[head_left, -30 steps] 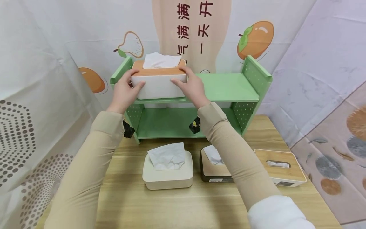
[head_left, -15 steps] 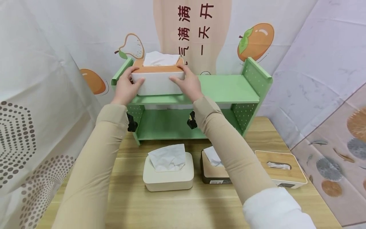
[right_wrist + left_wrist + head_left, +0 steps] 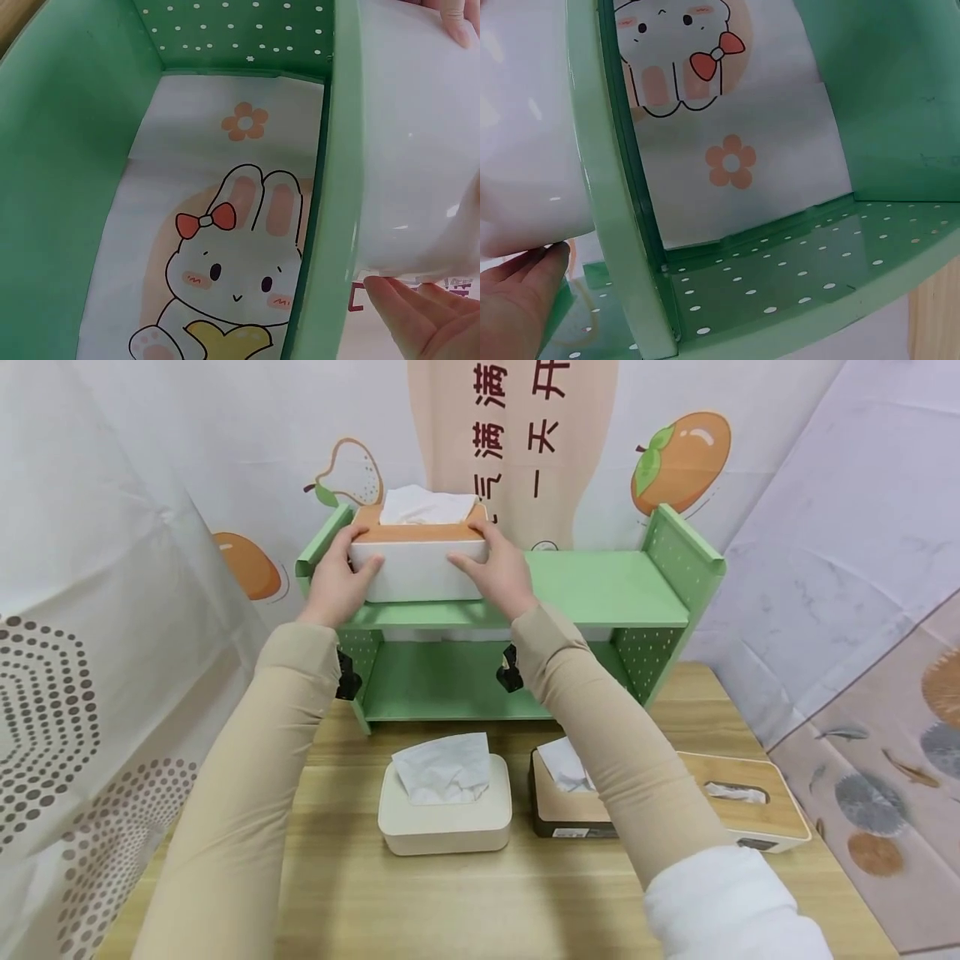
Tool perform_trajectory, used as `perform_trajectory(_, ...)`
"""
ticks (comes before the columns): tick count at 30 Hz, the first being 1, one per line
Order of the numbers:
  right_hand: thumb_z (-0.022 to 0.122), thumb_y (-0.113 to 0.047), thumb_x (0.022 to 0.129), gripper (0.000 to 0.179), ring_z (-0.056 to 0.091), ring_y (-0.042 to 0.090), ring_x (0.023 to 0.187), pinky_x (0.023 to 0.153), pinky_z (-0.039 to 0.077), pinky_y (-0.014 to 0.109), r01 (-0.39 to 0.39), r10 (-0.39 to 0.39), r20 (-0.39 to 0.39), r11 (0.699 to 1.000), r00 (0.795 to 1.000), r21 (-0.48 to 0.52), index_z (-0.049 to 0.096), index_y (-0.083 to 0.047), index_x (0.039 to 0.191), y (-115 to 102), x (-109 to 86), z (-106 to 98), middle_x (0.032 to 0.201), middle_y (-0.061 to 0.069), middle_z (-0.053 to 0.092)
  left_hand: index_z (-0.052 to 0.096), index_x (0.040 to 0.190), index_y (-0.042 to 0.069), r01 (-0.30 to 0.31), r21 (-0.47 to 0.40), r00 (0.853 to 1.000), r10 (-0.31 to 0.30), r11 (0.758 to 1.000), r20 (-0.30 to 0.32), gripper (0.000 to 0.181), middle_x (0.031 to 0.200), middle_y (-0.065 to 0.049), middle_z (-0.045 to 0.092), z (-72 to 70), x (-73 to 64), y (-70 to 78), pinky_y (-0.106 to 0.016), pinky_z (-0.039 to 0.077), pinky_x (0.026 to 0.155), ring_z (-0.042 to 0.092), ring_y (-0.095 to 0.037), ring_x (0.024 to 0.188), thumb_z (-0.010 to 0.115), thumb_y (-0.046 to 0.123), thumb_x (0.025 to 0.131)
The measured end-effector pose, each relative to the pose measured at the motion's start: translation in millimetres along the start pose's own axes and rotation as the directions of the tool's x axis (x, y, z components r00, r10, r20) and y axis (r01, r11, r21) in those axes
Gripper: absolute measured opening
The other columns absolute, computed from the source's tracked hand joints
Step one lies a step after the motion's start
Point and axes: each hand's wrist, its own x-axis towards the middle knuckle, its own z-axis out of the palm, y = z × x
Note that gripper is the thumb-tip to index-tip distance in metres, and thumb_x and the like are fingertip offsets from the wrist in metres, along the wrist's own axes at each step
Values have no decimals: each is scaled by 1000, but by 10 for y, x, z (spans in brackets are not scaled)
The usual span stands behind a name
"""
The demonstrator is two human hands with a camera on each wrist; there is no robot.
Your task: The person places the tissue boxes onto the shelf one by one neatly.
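A white tissue box with an orange-brown lid (image 3: 427, 568) rests on the left part of the green shelf's (image 3: 607, 589) upper board, a white tissue standing out of its top. My left hand (image 3: 339, 578) grips its left end, thumb on the front face. On the opposite end my right hand (image 3: 504, 572) holds it the same way. In the left wrist view the left hand's fingers (image 3: 544, 270) touch the box's glossy white side. The right wrist view has the right hand (image 3: 420, 315) against the box end, beside the board's edge.
On the wooden table (image 3: 450, 910) stand a cream tissue box (image 3: 442, 841), a black-sided box with a wooden lid (image 3: 570, 810), partly behind the right arm, and a white box with a wooden lid (image 3: 742, 814). A printed curtain (image 3: 555, 468) hangs behind the shelf.
The tissue box has moved slightly up and back onto the upper board, both hands keeping hold of it. The boxes on the table have not moved.
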Motion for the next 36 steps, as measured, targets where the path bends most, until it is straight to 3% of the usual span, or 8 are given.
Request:
perform_trajectory(11,61,-43,90,64,42,14,133,109,35,29,4,-4,3,1000,1000,-27,35,-25,146,-16,-28,-77,149,-3,41,18,152,20,-22,70,1000,23,997,-7,62,155,-3,29,-70,-20,101,-41,41,96,47,-26,116,47,34,98)
perform_trajectory(15,61,-44,90,67,41,14,134,109,35,30,1,-1,4,1000,1000,-25,31,-26,148,-18,-42,-122,149,-5,40,15,152,20,-9,79,1000,10,997,-9,64,154,-8,30,-113,-48,172,-43,42,96,46,-27,120,46,36,98)
perform_trajectory(22,62,-42,89,69,41,13,134,104,40,30,43,-43,2,997,999,65,30,-27,149,-16,-117,-215,148,-5,41,17,152,19,-34,56,999,37,998,-39,63,156,-3,25,-145,-136,301,-39,28,113,30,-20,140,46,35,98)
perform_trajectory(28,62,-43,90,68,54,22,120,97,47,32,31,-36,25,985,999,172,31,-28,148,83,-268,-258,149,1,39,28,148,13,-118,-53,984,110,992,-137,57,153,-5,30,-41,-341,331,-34,24,114,28,-16,140,48,30,98)
perform_trajectory(31,62,-41,90,66,57,25,116,92,50,36,38,-45,30,975,999,218,32,-27,147,154,-385,-244,146,7,41,28,148,11,-118,-97,984,103,988,-147,57,153,-8,28,33,-471,304,-36,23,115,24,-18,142,48,30,98)
perform_trajectory(36,62,-37,91,63,57,26,115,87,52,40,73,-83,26,959,996,276,35,-24,146,321,-623,-183,143,11,44,31,146,7,-137,-200,985,113,970,-126,55,150,-10,32,207,-714,203,-37,27,114,30,-23,139,51,23,98)
